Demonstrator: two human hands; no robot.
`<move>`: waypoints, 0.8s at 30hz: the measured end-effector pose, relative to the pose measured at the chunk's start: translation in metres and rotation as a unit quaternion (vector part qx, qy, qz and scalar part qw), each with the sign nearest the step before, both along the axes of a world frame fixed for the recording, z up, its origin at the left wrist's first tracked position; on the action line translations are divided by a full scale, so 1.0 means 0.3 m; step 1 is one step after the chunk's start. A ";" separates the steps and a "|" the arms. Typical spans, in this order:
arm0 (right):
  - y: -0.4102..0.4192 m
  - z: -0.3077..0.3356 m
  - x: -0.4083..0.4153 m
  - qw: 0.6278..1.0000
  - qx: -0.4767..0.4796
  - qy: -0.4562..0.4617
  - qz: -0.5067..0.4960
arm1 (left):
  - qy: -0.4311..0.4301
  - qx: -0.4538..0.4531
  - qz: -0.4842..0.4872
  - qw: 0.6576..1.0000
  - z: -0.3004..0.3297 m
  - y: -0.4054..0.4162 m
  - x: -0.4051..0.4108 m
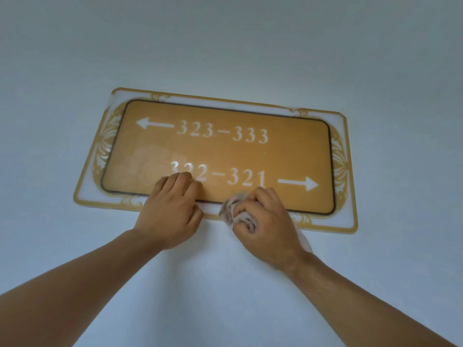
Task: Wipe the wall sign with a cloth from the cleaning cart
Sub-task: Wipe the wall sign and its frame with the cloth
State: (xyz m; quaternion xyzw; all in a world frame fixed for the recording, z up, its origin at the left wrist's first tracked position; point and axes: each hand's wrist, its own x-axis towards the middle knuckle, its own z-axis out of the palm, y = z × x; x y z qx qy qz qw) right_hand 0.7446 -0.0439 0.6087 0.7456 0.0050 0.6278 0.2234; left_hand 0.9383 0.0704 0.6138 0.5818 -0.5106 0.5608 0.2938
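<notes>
A gold wall sign (225, 151) with a white ornate border carries white room numbers and two arrows. My right hand (265, 221) grips a bunched pale cloth (234, 209) and holds it against the sign's lower edge, below the numbers 321. My left hand (172, 206) rests on the sign's lower left part, its fingers bent with the tips on the gold panel and covering part of the first number of the lower row. A faint smeared patch shows on the panel left of that hand.
The sign hangs on a plain pale wall (225, 46) that fills the whole view. Both my forearms reach up from the bottom corners. The cleaning cart is out of view.
</notes>
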 end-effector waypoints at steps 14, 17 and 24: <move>-0.079 0.649 0.016 0.959 0.097 -0.212 -0.162 | 0.130 -0.031 0.070 0.989 0.155 0.055 0.171; -0.076 0.722 0.039 0.954 0.109 -0.226 -0.164 | 0.113 -0.051 0.046 0.991 0.182 0.035 0.214; -0.025 0.778 0.119 0.974 0.048 -0.179 -0.133 | 0.073 -0.133 -0.049 0.987 0.144 -0.028 0.316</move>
